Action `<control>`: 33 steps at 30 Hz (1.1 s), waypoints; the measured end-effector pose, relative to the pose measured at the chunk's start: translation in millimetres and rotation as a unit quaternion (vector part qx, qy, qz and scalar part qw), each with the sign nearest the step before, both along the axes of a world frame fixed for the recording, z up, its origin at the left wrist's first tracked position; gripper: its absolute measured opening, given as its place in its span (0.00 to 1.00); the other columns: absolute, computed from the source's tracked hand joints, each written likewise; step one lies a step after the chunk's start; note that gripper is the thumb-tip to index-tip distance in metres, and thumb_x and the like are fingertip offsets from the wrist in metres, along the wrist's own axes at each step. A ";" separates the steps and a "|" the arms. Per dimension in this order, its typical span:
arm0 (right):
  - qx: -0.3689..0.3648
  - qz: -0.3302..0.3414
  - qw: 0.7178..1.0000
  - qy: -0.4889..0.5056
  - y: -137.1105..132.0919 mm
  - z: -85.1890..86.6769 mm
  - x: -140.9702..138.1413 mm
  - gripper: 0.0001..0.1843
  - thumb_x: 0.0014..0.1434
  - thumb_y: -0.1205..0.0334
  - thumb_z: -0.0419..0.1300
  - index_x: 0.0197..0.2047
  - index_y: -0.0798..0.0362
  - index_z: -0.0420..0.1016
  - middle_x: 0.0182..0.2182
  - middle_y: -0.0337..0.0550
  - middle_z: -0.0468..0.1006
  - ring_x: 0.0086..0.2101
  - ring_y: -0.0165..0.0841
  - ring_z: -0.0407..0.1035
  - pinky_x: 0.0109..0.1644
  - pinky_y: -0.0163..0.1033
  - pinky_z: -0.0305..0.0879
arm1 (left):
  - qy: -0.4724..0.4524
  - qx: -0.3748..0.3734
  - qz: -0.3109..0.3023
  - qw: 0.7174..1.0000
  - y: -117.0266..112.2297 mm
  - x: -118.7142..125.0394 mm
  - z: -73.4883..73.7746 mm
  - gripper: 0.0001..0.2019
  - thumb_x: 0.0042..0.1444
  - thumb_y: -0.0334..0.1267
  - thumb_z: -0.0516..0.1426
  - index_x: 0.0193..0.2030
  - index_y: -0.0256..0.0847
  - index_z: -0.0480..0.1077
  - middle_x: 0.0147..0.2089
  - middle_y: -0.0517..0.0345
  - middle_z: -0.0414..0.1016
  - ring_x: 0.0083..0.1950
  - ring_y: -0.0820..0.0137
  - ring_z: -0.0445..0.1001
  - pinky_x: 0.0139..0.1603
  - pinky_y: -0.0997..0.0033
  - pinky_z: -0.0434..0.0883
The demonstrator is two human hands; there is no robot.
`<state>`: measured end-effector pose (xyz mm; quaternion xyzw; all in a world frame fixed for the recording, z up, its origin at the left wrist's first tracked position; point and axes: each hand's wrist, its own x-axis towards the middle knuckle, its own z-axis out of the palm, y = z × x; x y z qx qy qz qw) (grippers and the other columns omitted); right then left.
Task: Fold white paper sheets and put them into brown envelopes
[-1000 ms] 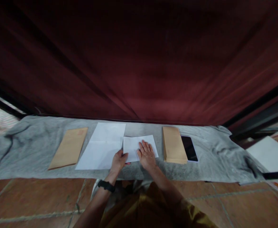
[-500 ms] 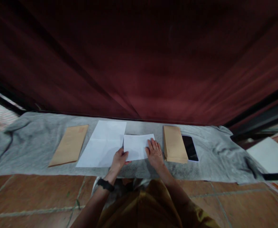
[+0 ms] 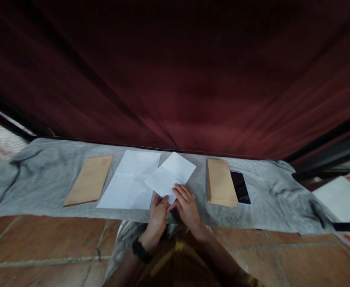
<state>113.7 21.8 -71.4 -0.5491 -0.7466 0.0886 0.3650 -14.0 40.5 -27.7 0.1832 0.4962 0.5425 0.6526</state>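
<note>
A folded sheet of white paper point(image 3: 172, 171) is held at its near corner, turned at an angle above the grey cloth. My left hand point(image 3: 159, 211) grips that corner, with the thumb on top. My right hand point(image 3: 187, 205) closes on the same corner from the right, its fingers lying over the paper's edge. To the left lies a larger white sheet point(image 3: 127, 187) with crease lines, spread flat; the folded paper overlaps its right edge in view. The fingers under the paper are hidden.
A brown envelope stack point(image 3: 89, 179) lies at the left, another stack of brown envelopes point(image 3: 221, 181) at the right, beside a dark phone point(image 3: 240, 187). Grey cloth point(image 3: 270, 195) covers the bench. A dark red curtain point(image 3: 175, 99) hangs behind; tiled floor point(image 3: 58, 243) shows in front.
The folded paper has turned from lying square to a slanted, corner-down position. My right hand has moved left from its right side to the near corner, close to my left hand.
</note>
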 end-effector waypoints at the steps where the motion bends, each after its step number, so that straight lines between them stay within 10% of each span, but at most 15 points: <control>1: -0.003 0.006 1.000 0.010 0.9 -1.0 3.6 0.31 0.64 0.75 0.53 0.69 0.48 0.67 0.67 0.46 0.69 0.68 0.39 0.59 0.72 0.55 0.60 | -0.009 0.005 0.010 1.000 -7.0 6.2 0.7 0.19 0.41 0.36 0.69 0.40 0.42 0.70 0.38 0.61 0.79 0.36 0.72 0.78 0.42 0.66 0.80; 11: -0.042 0.030 0.990 0.134 -5.7 -24.4 46.6 0.29 0.61 0.79 0.52 0.56 0.43 0.79 0.57 0.43 0.79 0.60 0.36 0.71 0.66 0.51 0.70 | -0.052 -0.108 -0.014 0.993 -19.6 -19.5 -5.9 0.13 0.53 0.37 0.66 0.43 0.43 0.70 0.41 0.55 0.82 0.36 0.67 0.82 0.37 0.66 0.80; 33: -0.090 0.064 0.990 -0.086 -40.0 -8.8 64.5 0.39 0.53 0.82 0.57 0.65 0.45 0.72 0.67 0.41 0.69 0.65 0.40 0.64 0.68 0.53 0.63 | 0.198 -0.045 -0.110 0.973 -10.5 -43.8 -11.0 0.19 0.46 0.42 0.68 0.44 0.44 0.70 0.28 0.67 0.75 0.21 0.71 0.73 0.23 0.74 0.67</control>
